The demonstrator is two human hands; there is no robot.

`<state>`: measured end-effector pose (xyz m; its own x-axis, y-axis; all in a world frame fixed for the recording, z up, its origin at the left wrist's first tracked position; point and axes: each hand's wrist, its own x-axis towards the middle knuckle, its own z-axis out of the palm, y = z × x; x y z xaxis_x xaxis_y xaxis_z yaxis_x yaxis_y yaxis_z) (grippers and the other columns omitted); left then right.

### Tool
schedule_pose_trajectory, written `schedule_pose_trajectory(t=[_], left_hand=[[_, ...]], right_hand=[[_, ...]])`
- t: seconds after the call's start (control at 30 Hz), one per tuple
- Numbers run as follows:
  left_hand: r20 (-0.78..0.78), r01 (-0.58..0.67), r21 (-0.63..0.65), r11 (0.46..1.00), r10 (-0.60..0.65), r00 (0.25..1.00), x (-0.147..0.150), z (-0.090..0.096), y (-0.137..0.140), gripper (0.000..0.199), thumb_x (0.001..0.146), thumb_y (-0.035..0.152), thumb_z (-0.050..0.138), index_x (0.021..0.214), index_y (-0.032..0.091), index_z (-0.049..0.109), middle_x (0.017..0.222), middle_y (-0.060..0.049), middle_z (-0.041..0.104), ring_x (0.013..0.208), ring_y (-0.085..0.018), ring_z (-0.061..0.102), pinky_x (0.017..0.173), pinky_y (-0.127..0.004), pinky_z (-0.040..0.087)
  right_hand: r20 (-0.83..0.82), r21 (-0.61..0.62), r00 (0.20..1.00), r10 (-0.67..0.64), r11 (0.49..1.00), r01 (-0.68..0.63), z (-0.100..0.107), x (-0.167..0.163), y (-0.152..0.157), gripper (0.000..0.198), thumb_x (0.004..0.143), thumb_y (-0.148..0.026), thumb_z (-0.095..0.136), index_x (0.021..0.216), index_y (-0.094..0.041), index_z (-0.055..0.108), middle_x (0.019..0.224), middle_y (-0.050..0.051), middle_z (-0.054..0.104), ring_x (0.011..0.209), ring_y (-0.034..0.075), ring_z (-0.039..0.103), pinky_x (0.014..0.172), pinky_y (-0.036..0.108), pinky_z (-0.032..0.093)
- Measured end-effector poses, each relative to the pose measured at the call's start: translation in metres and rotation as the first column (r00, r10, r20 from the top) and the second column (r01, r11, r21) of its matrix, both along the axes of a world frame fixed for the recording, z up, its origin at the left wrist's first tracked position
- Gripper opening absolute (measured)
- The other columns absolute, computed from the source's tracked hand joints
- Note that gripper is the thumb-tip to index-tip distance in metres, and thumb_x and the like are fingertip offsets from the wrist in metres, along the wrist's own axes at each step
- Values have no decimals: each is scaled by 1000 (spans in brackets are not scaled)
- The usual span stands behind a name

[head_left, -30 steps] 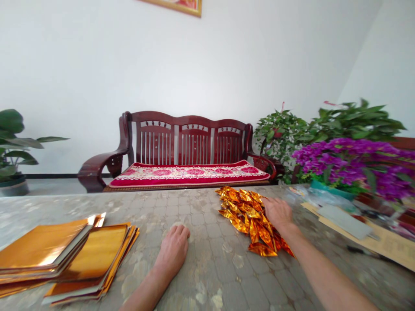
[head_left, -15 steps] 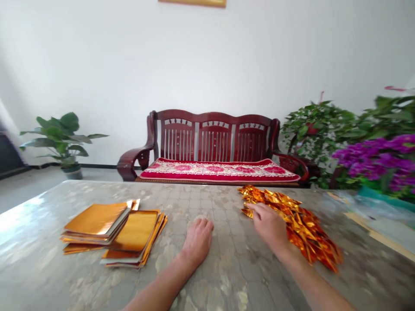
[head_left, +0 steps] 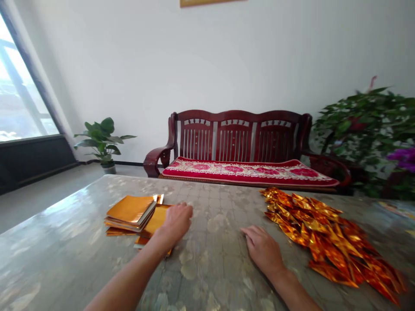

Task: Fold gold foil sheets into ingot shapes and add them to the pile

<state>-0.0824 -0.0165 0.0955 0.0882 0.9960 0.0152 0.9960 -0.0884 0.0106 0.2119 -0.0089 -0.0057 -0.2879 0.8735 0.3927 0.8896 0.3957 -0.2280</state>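
My left hand [head_left: 177,221] lies over the right edge of a stack of gold foil paper sheets [head_left: 158,219], covering part of it. Its fingers curl downward and their tips are hidden, so I cannot tell whether they grip a sheet. Overlapping that stack on the left is another stack of gold foil paper [head_left: 130,209]. My right hand [head_left: 263,249] rests low over the table with the index finger stretched to the left and nothing visible in it. To its right spreads a pile of folded, pointed gold foil pieces [head_left: 324,233].
The table [head_left: 214,259] has a patterned, glossy cover. Behind it stands a dark red wooden bench [head_left: 233,134] with a red floral cushion [head_left: 249,170]. Potted plants [head_left: 103,144] flank the bench, with purple flowers [head_left: 403,159] and clear plastic [head_left: 397,209] at the right.
My left hand has moved left from the table's middle onto the foil sheets. The right hand has drawn away from the folded pieces toward me. The view has turned left.
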Motion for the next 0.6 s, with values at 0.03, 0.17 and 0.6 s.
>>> schedule_pose_trajectory(t=[0.03, 0.17, 0.6], left_hand=[[-18, -21, -18, 1000, 21, 1000, -15, 4, -1, 24, 79, 12, 55, 96, 17, 71, 102, -15, 69, 94, -30, 67, 77, -39, 50], [-76, -55, -111, 992, 47, 996, -66, 0, -3, 34, 64, 18, 70, 98, 20, 70, 108, -12, 69, 99, -33, 66, 78, -39, 50], [115, 91, -58, 994, -84, 990, -116, -45, -2, 15, 74, 15, 53, 82, 23, 63, 96, -2, 67, 88, -20, 63, 75, -28, 41]], right_hand=[[0, 0, 1000, 5, 1000, -5, 1, -1, 0, 39, 89, -13, 41, 109, -24, 73, 104, 5, 72, 103, 20, 63, 89, 31, 46], [-5, -11, 1000, 14, 1000, -14, 5, -3, -3, 38, 89, -11, 42, 106, -24, 73, 100, 4, 71, 101, 20, 61, 89, 29, 45], [-32, -69, 999, -29, 997, 27, 11, -6, -8, 33, 92, -13, 46, 98, -27, 75, 98, 1, 71, 100, 17, 60, 87, 25, 43]])
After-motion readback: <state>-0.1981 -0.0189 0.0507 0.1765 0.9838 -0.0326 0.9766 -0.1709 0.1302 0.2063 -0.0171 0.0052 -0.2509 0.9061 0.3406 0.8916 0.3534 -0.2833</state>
